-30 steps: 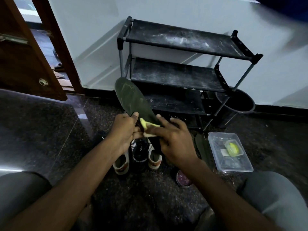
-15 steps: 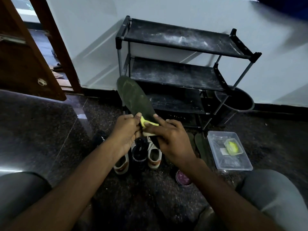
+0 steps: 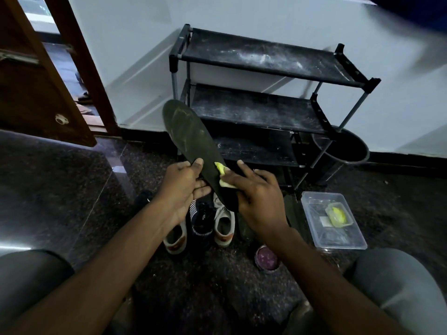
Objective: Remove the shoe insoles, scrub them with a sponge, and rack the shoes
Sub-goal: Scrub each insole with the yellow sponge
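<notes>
Scrub step atm, imo abt the middle of the job. The long dark green insole (image 3: 191, 141) is up in the air in front of the person. Its toe end tilts up and away toward the black three-shelf shoe rack (image 3: 261, 112), heel end down between the hands. The left hand (image 3: 183, 187) pinches it at the near edge, thumb on the top face, fingers (image 3: 202, 191) together underneath. The right hand (image 3: 256, 197) has its fingers curled over a small yellow sponge (image 3: 223, 176) and presses it onto the insole's right edge. The thumb is hidden, so can't say exactly how the sponge is pinched.

How to do this bit well, my 2c: the toe half has pale streaky marks and nothing backing it, so it'll prob flex if you push there. Slide the supporting fingers up behind wherever the sponge goes. Then short strokes w/ even pressure, heel to toe, and flip for the other side. Watch the sponge doesn't ride off the edge bc it looks only half on rn.

Other stuff: a pair of white-and-tan sneakers (image 3: 223, 229) w/ a black shoe (image 3: 202, 222) between them on the dark speckled floor (image 3: 72, 189), right under the hands. What looks like more green insoles (image 3: 294, 213) lies just right of them. There's a clear plastic tub (image 3: 338, 239) w/ smth yellow-green inside near the right knee. Shoes are on the floor, not on the rack, so racking's left to do.
</notes>
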